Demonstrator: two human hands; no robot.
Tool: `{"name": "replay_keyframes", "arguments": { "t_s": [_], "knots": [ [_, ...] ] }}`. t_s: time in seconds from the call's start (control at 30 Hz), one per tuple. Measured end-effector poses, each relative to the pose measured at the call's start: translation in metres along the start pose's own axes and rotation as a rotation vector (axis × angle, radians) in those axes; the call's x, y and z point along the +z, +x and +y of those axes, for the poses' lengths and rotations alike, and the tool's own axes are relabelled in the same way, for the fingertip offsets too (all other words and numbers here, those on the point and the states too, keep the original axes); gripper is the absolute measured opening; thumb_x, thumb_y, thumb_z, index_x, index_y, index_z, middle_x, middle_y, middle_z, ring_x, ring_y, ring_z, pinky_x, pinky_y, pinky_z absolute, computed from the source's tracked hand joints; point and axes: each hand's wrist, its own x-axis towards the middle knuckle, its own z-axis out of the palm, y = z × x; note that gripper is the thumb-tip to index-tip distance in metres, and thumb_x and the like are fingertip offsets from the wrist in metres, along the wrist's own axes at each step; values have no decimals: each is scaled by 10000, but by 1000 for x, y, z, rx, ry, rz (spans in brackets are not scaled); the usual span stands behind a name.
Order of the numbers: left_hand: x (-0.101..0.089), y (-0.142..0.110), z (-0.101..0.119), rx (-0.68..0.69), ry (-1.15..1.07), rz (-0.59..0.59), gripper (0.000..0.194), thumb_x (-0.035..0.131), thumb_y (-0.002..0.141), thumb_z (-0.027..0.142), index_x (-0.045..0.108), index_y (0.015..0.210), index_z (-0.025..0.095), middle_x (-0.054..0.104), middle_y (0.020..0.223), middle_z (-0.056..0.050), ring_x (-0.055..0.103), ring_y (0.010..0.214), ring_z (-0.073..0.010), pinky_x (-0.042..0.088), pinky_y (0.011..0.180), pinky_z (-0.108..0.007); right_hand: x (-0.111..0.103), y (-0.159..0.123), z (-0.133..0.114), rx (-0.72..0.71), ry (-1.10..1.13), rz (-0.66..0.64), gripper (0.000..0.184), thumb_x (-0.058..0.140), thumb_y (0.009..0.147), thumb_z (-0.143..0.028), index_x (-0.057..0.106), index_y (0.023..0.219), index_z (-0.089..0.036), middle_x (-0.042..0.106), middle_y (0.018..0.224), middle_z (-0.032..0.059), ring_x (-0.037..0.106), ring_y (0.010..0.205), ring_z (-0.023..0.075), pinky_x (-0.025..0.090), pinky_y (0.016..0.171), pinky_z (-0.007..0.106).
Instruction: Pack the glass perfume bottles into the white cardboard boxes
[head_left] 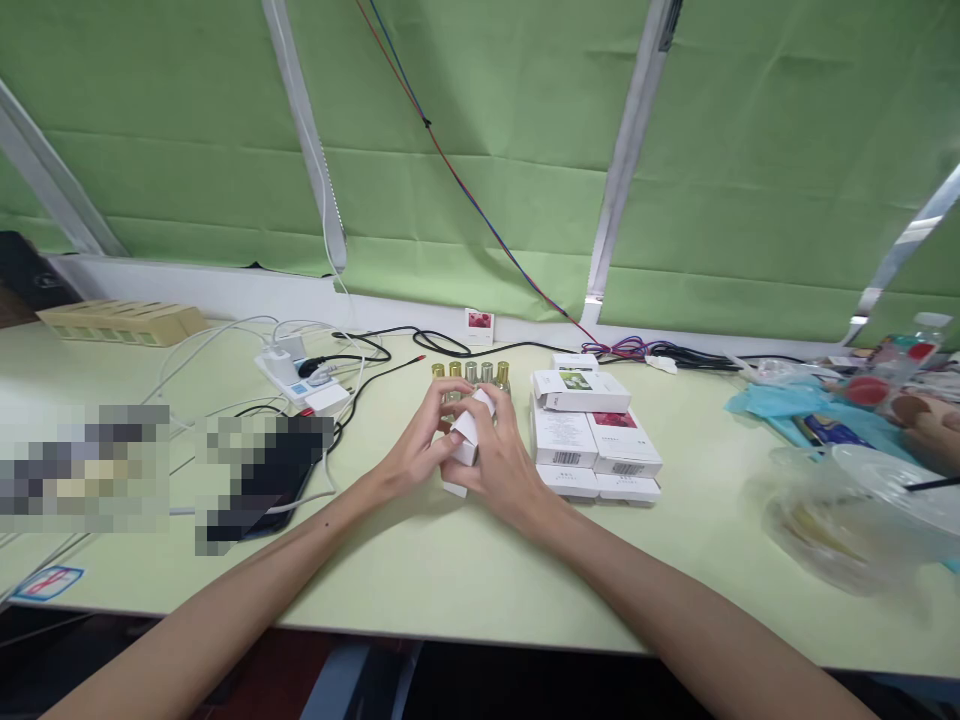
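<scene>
Both my hands are closed around a small white cardboard box (466,427) at the middle of the table. My left hand (427,437) grips its left side, and my right hand (496,450) covers its right side and part of the top. Just behind my fingers stands a row of small bottles with gold and silver caps (471,370), their lower parts mostly hidden. To the right are stacked white boxes (564,438) with barcodes and flower pictures. One box with a green picture (581,390) lies on top of the stack.
On the left are a power strip (304,380) with tangled cables, a dark phone-like device (277,480) and a yellow divided holder (124,322). A picture card (480,325) leans at the back. At right are a lidded plastic container (862,510), a blue bag (780,398) and another person's hand (934,432).
</scene>
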Motion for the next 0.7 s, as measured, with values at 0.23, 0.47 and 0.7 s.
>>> {"name": "replay_keyframes", "arguments": {
  "t_s": [0.23,0.47,0.7],
  "knots": [
    [0,1,4,29,30,12,441,509,961,557,464,1276,251,458,1316,-120,524,1190,-290,513,818,-360,0,0,0,1,-14,0,540,689,805,-230,541,1323,-188,380,1471,198,425,1418,338,520,1035,509],
    [1,1,5,23,30,17,466,509,950,589,468,1268,250,465,1307,-122,539,1175,-294,520,777,-351,-2,-1,-2,39,15,-17,529,685,815,-230,539,1322,-201,365,1467,194,437,1411,343,539,1002,513],
    [1,1,4,28,19,22,467,513,947,591,462,1266,253,467,1302,-118,550,1157,-288,517,765,-344,-1,0,-1,39,37,-24,520,690,809,-223,555,1307,-152,348,1456,220,439,1398,365,535,1013,506]
  ]
}}
